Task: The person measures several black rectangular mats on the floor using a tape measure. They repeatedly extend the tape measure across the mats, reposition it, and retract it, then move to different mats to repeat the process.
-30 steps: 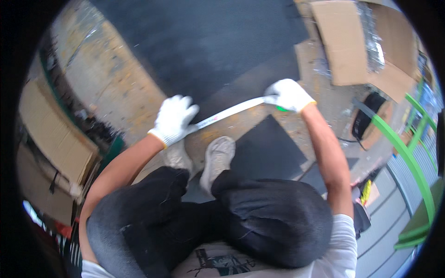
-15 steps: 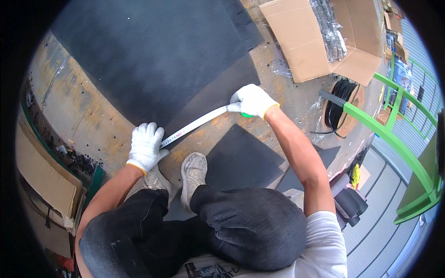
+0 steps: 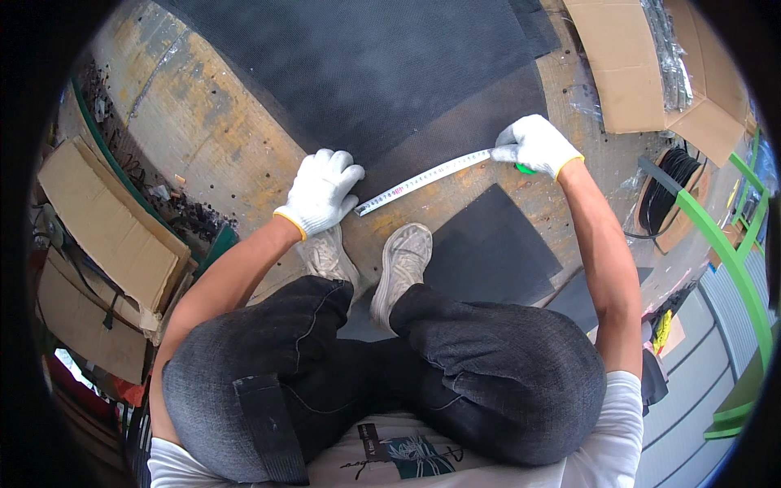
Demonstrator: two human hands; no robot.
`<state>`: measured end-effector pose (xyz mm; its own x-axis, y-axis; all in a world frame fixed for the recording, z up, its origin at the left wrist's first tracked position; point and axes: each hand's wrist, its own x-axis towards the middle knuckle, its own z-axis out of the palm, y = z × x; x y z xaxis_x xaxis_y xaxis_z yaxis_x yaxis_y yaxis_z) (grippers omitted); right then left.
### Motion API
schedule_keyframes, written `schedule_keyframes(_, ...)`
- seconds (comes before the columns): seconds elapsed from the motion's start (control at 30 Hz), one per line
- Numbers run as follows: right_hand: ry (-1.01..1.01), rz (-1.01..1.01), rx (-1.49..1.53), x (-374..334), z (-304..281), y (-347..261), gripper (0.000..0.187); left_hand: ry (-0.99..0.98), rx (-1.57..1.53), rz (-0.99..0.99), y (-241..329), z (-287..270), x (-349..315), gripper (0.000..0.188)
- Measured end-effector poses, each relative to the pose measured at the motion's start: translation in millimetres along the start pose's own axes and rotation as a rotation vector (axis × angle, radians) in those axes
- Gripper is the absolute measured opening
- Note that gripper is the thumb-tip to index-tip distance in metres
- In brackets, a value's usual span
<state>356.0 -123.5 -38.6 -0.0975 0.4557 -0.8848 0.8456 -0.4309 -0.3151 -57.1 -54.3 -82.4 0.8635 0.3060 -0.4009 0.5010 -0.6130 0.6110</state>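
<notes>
A white tape measure point(image 3: 431, 176) runs in a shallow arc along the near edge of a large black textured sheet point(image 3: 366, 73). My right hand point(image 3: 535, 145), in a white knit glove, grips the tape measure at its far right end, where a bit of green case shows under the palm. Its free end lies beside the thumb of my left hand point(image 3: 320, 191), gloved alike. That hand rests at the sheet's near left edge, fingers laid forward and slightly apart; whether the thumb touches the tape is unclear. My shoes point(image 3: 404, 264) stand just below the tape.
A smaller black sheet point(image 3: 492, 248) lies right of my feet. An open cardboard box point(image 3: 622, 65) with plastic-wrapped parts stands at the far right, above a spool of black cable point(image 3: 669, 191) and a green metal frame point(image 3: 724, 236). Cardboard point(image 3: 110, 220) leans at the left.
The view has swung left, so everything sits farther right in it. My left thumb has come off the tape's end, which now shows. The right hand keeps its grip.
</notes>
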Motion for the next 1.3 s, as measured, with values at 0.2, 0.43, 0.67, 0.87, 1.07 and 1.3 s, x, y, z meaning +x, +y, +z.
schedule_keyframes(0.2,0.016,-0.032,-0.070,6,2,10,0.045,0.054,0.008,-0.029,13,-2,2,0.062)
schedule_keyframes(0.43,0.039,-0.042,-0.007,-1,-1,21,0.050,0.055,0.032,-0.054,16,6,3,0.071)
schedule_keyframes(0.67,0.301,0.327,-0.205,-13,-51,80,0.045,0.057,0.073,-0.074,11,16,0,0.073)
schedule_keyframes(0.87,0.410,0.454,-0.288,3,-51,98,0.049,0.042,0.082,-0.089,15,12,3,0.071)
schedule_keyframes(1.07,0.400,0.459,-0.286,3,-50,94,0.048,0.029,0.085,-0.078,16,9,3,0.070)
schedule_keyframes(1.3,0.423,0.450,-0.272,5,-46,97,0.046,0.050,0.085,-0.086,17,9,4,0.067)
